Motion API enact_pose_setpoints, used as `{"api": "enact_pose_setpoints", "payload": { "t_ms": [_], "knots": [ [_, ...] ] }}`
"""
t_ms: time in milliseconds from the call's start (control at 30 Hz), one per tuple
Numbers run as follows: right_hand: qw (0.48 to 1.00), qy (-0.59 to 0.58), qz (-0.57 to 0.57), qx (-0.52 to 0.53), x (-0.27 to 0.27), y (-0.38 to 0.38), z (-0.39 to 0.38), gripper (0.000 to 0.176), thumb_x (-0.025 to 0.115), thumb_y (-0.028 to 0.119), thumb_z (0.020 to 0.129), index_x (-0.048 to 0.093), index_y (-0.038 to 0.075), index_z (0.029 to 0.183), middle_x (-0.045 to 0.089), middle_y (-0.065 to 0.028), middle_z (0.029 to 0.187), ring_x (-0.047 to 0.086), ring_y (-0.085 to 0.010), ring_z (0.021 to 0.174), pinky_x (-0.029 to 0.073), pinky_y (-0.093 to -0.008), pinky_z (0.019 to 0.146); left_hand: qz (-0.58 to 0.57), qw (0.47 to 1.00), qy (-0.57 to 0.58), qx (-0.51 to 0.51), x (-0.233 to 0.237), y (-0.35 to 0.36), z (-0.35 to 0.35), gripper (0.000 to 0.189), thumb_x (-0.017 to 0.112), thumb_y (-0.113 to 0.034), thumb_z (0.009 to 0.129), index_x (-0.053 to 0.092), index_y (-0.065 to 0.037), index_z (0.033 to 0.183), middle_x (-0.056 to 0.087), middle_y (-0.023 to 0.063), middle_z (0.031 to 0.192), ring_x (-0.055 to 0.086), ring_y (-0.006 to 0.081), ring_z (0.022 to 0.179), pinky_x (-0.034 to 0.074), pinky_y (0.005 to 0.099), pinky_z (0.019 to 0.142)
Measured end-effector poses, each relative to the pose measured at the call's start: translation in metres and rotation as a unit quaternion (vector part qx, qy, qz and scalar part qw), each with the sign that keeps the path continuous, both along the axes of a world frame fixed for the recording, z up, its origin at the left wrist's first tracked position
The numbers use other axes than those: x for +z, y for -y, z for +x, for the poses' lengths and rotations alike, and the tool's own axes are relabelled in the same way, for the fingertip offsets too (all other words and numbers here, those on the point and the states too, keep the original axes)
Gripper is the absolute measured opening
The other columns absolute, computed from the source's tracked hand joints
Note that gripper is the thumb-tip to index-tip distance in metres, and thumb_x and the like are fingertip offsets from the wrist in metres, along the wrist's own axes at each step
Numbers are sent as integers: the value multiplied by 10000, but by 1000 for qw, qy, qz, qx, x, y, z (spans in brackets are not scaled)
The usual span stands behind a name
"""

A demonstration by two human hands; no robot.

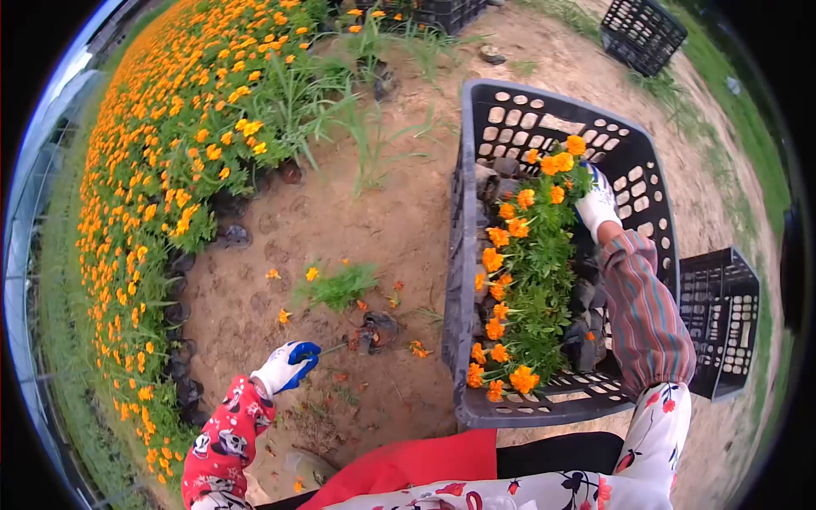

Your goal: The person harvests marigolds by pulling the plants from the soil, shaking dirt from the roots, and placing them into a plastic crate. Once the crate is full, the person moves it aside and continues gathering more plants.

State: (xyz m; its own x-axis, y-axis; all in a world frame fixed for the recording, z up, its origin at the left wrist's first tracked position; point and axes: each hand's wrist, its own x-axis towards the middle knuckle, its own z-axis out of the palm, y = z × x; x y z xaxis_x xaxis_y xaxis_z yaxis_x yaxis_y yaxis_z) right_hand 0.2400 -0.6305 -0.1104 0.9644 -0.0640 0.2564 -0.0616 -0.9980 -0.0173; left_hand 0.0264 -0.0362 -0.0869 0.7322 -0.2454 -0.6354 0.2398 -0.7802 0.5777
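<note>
My left hand (291,365), in a white glove with blue coating, is low over the soil with its fingers curled together. A thin stalk shows by its fingertips, but what they hold is hidden. Near it are a torn black nursery bag (378,330) and a loose marigold plant (342,285) lying on the ground. My right hand (597,200), gloved the same way, reaches into a black plastic crate (460,255) at the far end of its marigold plants (537,255). Leaves cover its fingers, so its grip cannot be made out. The plants' roots sit in dark bags.
A dense bed of orange marigolds (161,161) in black bags runs along the left. Another black crate (721,323) stands right of the full one, and one more crate (643,36) is at the upper right. Fallen blossoms (283,315) dot the bare soil.
</note>
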Motion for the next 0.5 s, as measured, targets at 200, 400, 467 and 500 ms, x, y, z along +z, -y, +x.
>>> {"api": "enact_pose_setpoints", "payload": {
  "t_ms": [200,400,467,500],
  "knots": [
    [995,-42,-84,14,-137,108,92,658,537,211,840,228,100,1410,359,-176,1380,370,-326,1252,322,-381,1022,101,985,-134,-29,-5,-61,-62,273,575,-337,812,618,-117,969,599,115,958,604,271,851,481,390,721],
    [987,-44,140,66,-144,160,112,617,530,183,849,266,94,1399,369,-171,1378,366,-326,1257,325,-377,1018,100,987,-104,71,1,-114,-145,247,557,-335,849,612,-116,949,619,67,820,615,190,608,484,337,584],
    [989,33,135,52,-96,127,103,535,536,235,883,358,83,1364,472,-135,1309,462,-258,1185,371,-326,963,92,980,-90,152,-24,-140,-176,273,543,-348,821,630,-102,903,642,76,718,628,206,624,482,363,622],
    [972,61,219,58,-75,111,102,525,533,250,891,367,86,1361,474,-132,1311,460,-255,1189,369,-327,963,86,975,-90,183,-38,-157,-192,286,551,-355,816,632,-102,923,646,80,733,629,202,627,485,357,627]
  ]
}}
